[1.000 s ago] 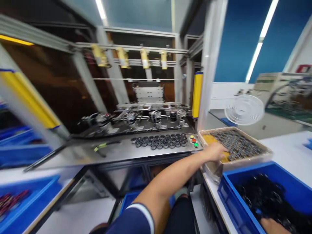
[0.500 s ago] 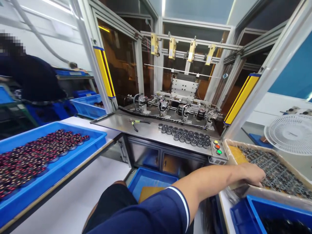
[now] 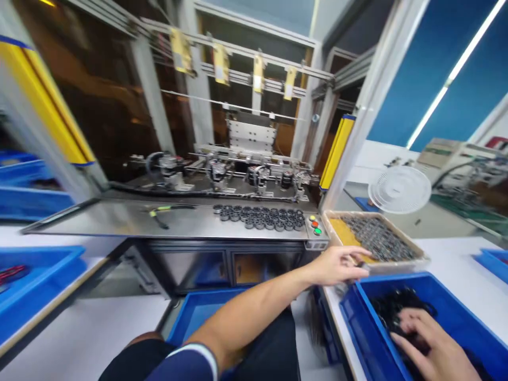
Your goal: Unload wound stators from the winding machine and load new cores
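Note:
My left hand is stretched out to the right, over the near edge of the carton of small metal parts. Its fingers are closed around a small greyish part, partly hidden by them. Inside the deep blue bin, my right hand reaches among black ring-like parts. Its thumb and fingers are apart, with the fingertips touching the black parts. Rows of dark round metal parts stand on the steel bench in front of the machine.
Green-handled pliers lie on the bench. A button box sits at its right end. Behind are machine fixtures between yellow light guards. Blue trays stand left and below; a white fan is at right.
The view has swung right. My left hand has come back from inside the carton to its near edge with a small part. My right hand has come into view in the blue bin.

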